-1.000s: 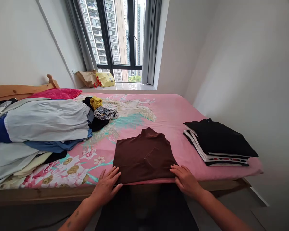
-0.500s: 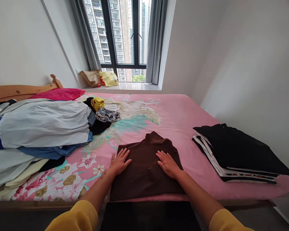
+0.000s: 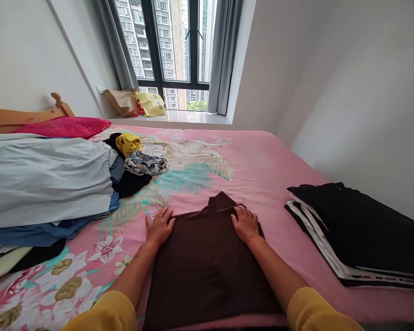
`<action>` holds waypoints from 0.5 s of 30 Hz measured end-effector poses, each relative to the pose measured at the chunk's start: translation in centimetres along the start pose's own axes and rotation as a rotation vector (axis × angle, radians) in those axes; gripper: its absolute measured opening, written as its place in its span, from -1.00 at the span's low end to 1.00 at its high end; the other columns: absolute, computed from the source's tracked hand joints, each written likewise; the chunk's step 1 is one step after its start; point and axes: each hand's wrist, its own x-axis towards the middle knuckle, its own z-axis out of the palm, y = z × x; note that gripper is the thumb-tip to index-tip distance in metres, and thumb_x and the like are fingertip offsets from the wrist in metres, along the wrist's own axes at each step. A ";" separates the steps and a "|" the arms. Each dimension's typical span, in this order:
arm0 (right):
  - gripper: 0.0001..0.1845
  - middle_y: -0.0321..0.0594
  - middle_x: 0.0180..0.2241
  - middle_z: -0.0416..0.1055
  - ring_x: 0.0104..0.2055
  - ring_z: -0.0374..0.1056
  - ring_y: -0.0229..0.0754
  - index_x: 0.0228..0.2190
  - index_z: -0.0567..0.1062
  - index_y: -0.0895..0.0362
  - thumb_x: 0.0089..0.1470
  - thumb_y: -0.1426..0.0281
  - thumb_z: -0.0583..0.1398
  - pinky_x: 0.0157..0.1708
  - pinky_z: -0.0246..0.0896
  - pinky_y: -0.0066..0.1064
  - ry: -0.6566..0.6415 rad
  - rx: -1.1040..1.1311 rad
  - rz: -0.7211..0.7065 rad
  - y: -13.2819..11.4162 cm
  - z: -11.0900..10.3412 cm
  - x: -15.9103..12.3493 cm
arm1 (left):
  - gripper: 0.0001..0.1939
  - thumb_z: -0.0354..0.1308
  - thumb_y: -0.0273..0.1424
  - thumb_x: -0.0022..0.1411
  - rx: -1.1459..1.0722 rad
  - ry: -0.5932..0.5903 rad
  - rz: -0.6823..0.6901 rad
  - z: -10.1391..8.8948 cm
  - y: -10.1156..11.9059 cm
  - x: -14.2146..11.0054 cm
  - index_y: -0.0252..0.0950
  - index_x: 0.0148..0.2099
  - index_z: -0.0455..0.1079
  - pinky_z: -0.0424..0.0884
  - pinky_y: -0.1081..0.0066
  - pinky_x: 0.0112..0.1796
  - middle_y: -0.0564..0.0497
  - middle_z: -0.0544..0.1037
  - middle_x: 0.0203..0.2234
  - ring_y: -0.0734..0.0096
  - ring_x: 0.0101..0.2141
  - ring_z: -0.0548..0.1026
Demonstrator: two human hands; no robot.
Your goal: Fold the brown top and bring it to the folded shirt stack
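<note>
A dark brown high-necked top (image 3: 212, 271) lies folded into a block in front of me, its collar pointing away. My left hand (image 3: 160, 226) rests at the top's far left corner, fingers stretched past its edge onto the bed and thumb apart. At the far right shoulder, my right hand (image 3: 245, 223) lies palm down on the cloth. Its fingers are a little bent, with the thumb spread to the left. Beneath both hands the cloth is mostly flat, with a few wrinkles near the middle.
The top lies on a bed with a pink flowered sheet (image 3: 255, 170). To the right stands a folded stack of black and white clothes (image 3: 362, 225). A loose heap of clothes (image 3: 51, 179) covers the left side, near a red pillow (image 3: 65, 126). Bags (image 3: 150, 104) sit on the windowsill.
Both hands have slid away from me, from flat on the top's middle to its far corners. My view has come closer to the bed, and the right fingers are more bent.
</note>
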 end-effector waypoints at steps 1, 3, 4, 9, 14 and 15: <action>-0.64 -0.16 0.06 0.28 0.06 0.15 -0.09 -0.03 0.34 0.05 0.19 0.22 -0.03 -0.01 -0.06 -0.19 0.014 -0.010 0.008 -0.1 -0.1 0.5 | -0.58 -0.10 -0.21 0.27 -0.017 0.027 0.029 0.1 -0.2 0.0 -0.11 0.15 0.26 -0.28 -0.21 0.15 -0.05 0.22 0.20 0.16 0.19 0.13; -0.71 -0.14 -0.07 0.36 -0.05 0.20 -0.08 -0.17 0.40 0.06 0.17 0.21 0.00 -0.09 -0.03 -0.20 0.004 -0.039 0.007 -0.3 -0.4 1.8 | -0.63 -0.06 -0.26 0.26 -0.049 0.072 0.092 0.3 -0.6 -0.2 -0.12 0.08 0.33 -0.23 -0.14 0.17 -0.05 0.33 0.12 0.19 0.14 0.22; -0.73 -0.14 -0.13 0.37 -0.08 0.20 -0.07 -0.24 0.41 0.07 0.17 0.21 0.01 -0.10 -0.03 -0.20 -0.020 -0.056 -0.005 -0.5 -0.5 2.6 | -0.65 -0.04 -0.28 0.25 -0.062 0.090 0.119 0.3 -0.7 -0.3 -0.13 0.05 0.36 -0.19 -0.09 0.18 -0.04 0.38 0.08 0.21 0.10 0.26; -0.67 -0.10 -0.05 0.31 0.06 0.11 0.00 -0.14 0.36 0.09 0.05 0.24 0.13 0.00 -0.08 -0.13 -0.231 -0.029 -0.005 -0.9 -1.0 6.4 | -0.68 0.00 -0.34 0.20 -0.104 0.131 0.146 0.5 -0.9 -0.7 -0.15 -0.01 0.41 -0.08 0.01 0.18 -0.03 0.46 -0.04 0.24 0.02 0.35; -0.36 -0.04 0.03 0.28 0.08 0.16 0.06 0.06 0.23 0.09 -0.13 0.40 0.16 -0.06 0.07 -0.10 -0.408 0.056 0.102 -1.7 -0.6 8.8 | -0.64 0.01 -0.37 0.16 -0.132 0.028 0.108 -0.1 -0.9 -0.1 -0.12 0.01 0.39 -0.12 0.01 0.19 -0.03 0.44 -0.03 0.22 0.04 0.31; -0.39 -0.06 -0.02 0.34 0.05 0.20 0.07 0.02 0.28 0.08 -0.16 0.43 0.15 -0.08 0.09 -0.10 -0.424 0.065 0.105 -1.9 -0.6 8.9 | -0.64 0.02 -0.38 0.15 -0.132 -0.019 0.099 -0.4 -0.8 0.2 -0.12 0.01 0.39 -0.13 -0.01 0.18 -0.03 0.44 -0.03 0.21 0.05 0.31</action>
